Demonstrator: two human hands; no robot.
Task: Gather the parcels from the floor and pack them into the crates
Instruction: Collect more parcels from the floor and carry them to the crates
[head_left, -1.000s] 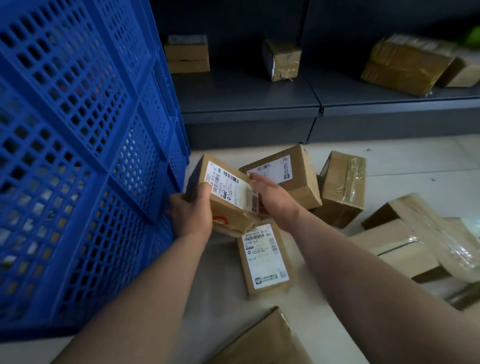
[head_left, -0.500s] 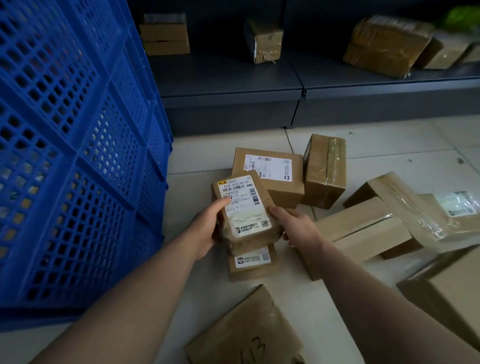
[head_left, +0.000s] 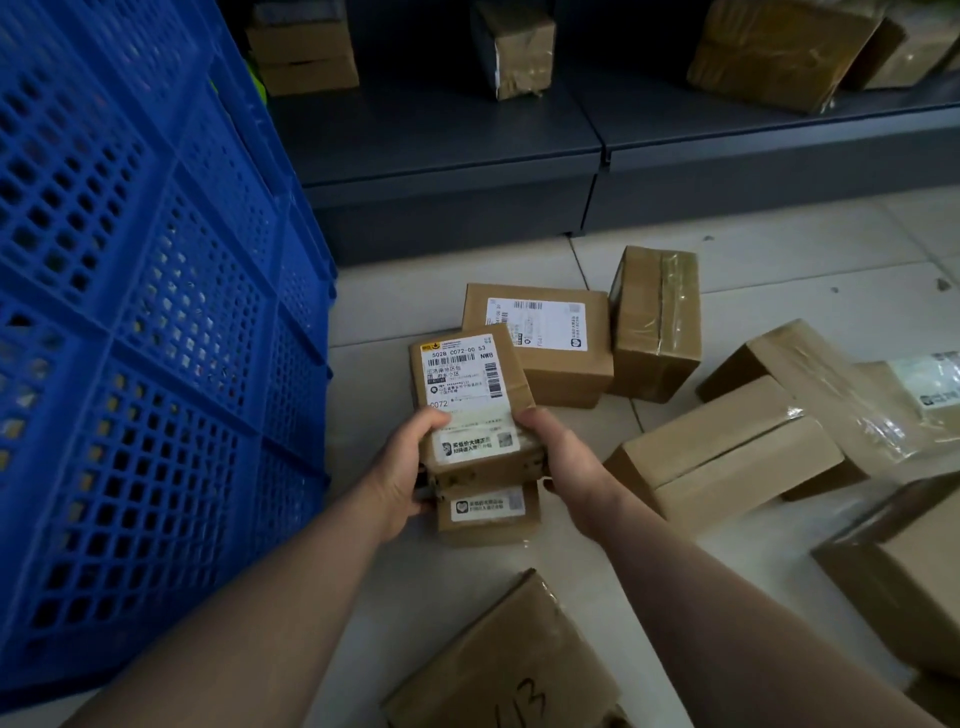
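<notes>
labelled parcel now lies stacked on a second parcel beside the blue crate, left hand and right hand clasping its sides, probably to lift both.

Two hands: left hand, right hand. Nine cardboard parcels at floor level, counting the held parcel; possibly a tenth, cut off bottom right. Four or five more on the shelf. Blue crates stacked, number unclear.
</notes>
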